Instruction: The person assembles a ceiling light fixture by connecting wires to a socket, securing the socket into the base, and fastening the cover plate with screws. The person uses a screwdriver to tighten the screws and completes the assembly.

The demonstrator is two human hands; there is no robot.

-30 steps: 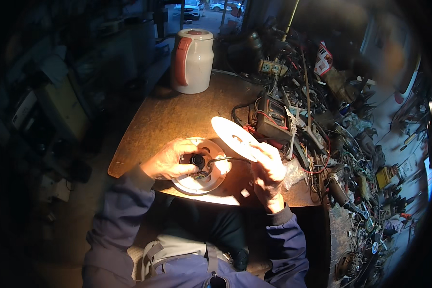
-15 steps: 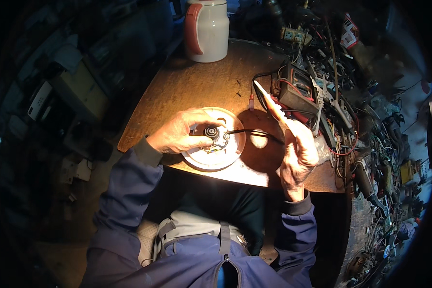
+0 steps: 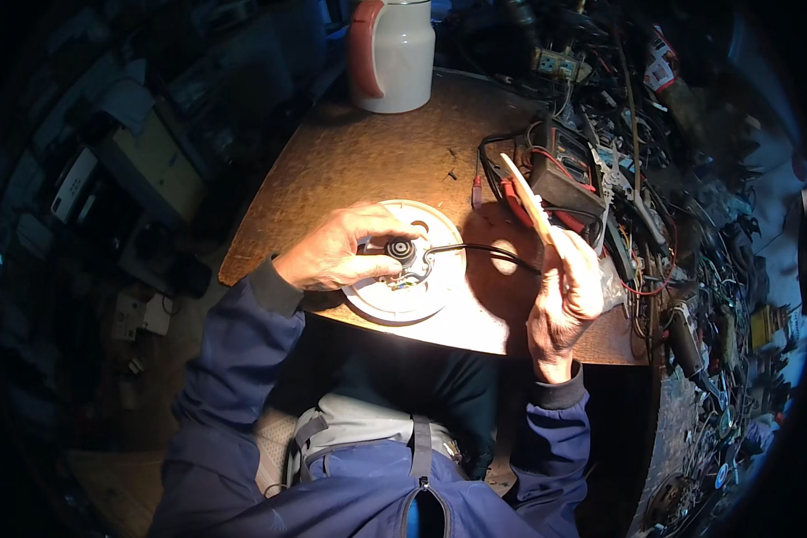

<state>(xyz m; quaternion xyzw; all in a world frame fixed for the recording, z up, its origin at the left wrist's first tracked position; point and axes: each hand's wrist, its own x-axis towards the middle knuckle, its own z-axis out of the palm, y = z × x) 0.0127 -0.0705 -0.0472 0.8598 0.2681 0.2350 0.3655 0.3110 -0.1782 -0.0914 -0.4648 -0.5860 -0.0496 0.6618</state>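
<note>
Gripping narrowly, our left hand (image 3: pixel 342 248) has thumb and fingers curled about the black round part (image 3: pixel 401 249) at the middle of the white round base (image 3: pixel 439 289). The base lies flat on the wooden table (image 3: pixel 350 166), close to its front edge. Our right hand (image 3: pixel 565 300) pinches the lower end of a thin white disc (image 3: pixel 525 193), held raised, tilted and nearly edge-on to us. A black cable (image 3: pixel 472 247) runs from the base to the right hand, where its end is hidden.

Markings: we note print on the red-and-white packet (image 3: pixel 661 70) at upper right, too small to make out; the face of the dark boxy instrument (image 3: pixel 565 161) is likewise unclear.

Against the frame one second back, the disc is turned from broad face to edge, and the right hand sits farther from the base. The left hand keeps its hold on the black round part.
</note>
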